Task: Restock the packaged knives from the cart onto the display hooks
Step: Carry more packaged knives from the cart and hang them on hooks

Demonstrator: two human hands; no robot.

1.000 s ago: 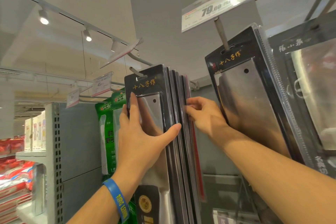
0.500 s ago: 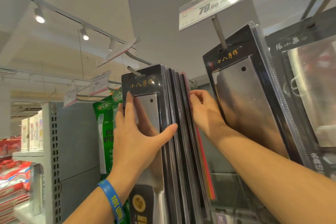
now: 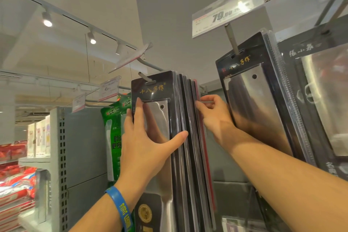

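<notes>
Hanging from the display hook (image 3: 144, 77), the stacked packaged cleavers (image 3: 185, 165) looked heavy, stiff and slick in clear blister shells. The left hand (image 3: 143, 143) pressed flat, fingers straight, on the front pack (image 3: 150, 88). The right hand (image 3: 211, 117) pinched the rearmost pack (image 3: 206, 156) with curled fingers. Gripping the card edges near the hang-hole seemed safest.

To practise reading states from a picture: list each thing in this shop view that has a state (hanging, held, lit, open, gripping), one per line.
left hand: open, fingers flat on the front knife pack, thumb at its right edge.
right hand: pinches the edge of the rear packs.
front knife pack: hanging on the hook, upright.
rear packs: hanging behind it, slightly fanned.
neighbouring knife pack: hanging, tilted.
spotlights: lit.
</notes>
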